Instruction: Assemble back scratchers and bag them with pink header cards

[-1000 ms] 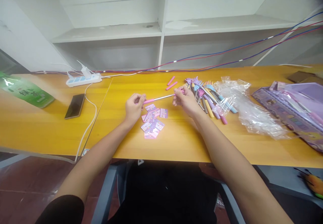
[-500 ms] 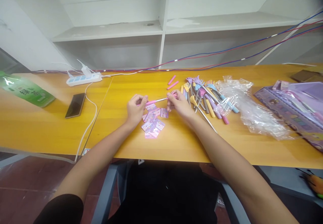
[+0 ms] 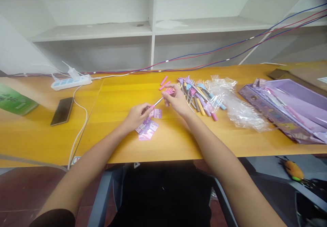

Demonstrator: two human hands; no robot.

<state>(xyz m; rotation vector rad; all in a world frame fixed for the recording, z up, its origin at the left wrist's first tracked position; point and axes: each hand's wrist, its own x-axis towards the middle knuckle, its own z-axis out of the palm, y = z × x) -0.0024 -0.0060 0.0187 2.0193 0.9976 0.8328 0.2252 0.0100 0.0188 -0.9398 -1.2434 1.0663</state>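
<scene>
A pink back scratcher with a thin metal rod is held slantwise above the table between my hands. My left hand is closed round its pink handle, which the fingers mostly hide. At the upper end my right hand pinches it by the pink claw head, partly covered by the fingers. Small pink and purple printed cards lie in a loose pile just below the hands. Two pink sleeves rest behind them. Right of my right hand is a heap of colourful back scratchers.
Clear plastic bags lie beside the heap, with a purple printed pouch farther right. On the left are a phone, a white power strip and a green bottle. Cables run along the shelf behind.
The back scratcher has gone from nearly level to tilted, its claw end higher. My right hand has risen a little, and the camera view has turned right.
</scene>
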